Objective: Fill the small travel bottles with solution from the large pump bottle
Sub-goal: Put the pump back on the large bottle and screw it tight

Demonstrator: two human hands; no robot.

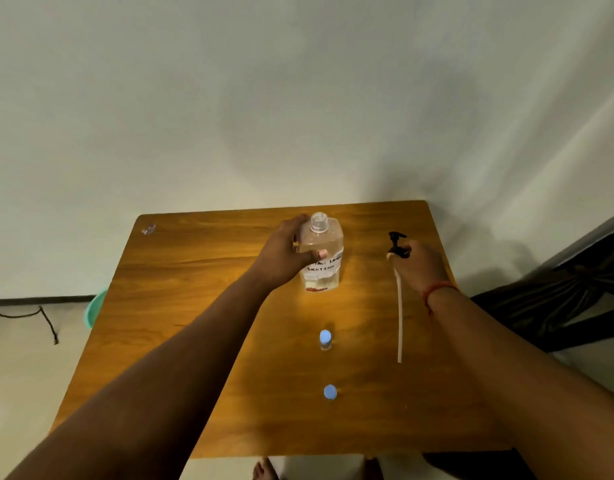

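- Head view: the wooden worktop [194, 306] sits against a pale wall, and both arms reach out over it.
- The left hand [281, 254] is wrapped round the big clear bottle [324, 268], thumb across the front and fingers behind, gripping it at shoulder height.
- That bottle stands upright near the far middle of the worktop, its threaded neck open with no top on it, clear liquid inside and a white handwritten label on the front.
- The right hand [419, 265] holds the black pump head [397, 245], fingers curled round its collar, well to the right of the bottle.
- The pump's long pale tube [399, 320] trails back toward the near edge; whether it lies on the wood or hangs just above it I cannot tell.
- A red thread [437, 289] circles the right wrist.
- Two small bottles with blue caps stand in a line in front of the big one: the farther one [325, 339] mid-worktop, the nearer one [330, 392] closer to the near edge, both capped and apart from either hand.
- A small purplish thing [149, 229] lies at the far left corner, too blurred to name.
- A green tub [96, 306] peeks out past the left edge, on the floor.
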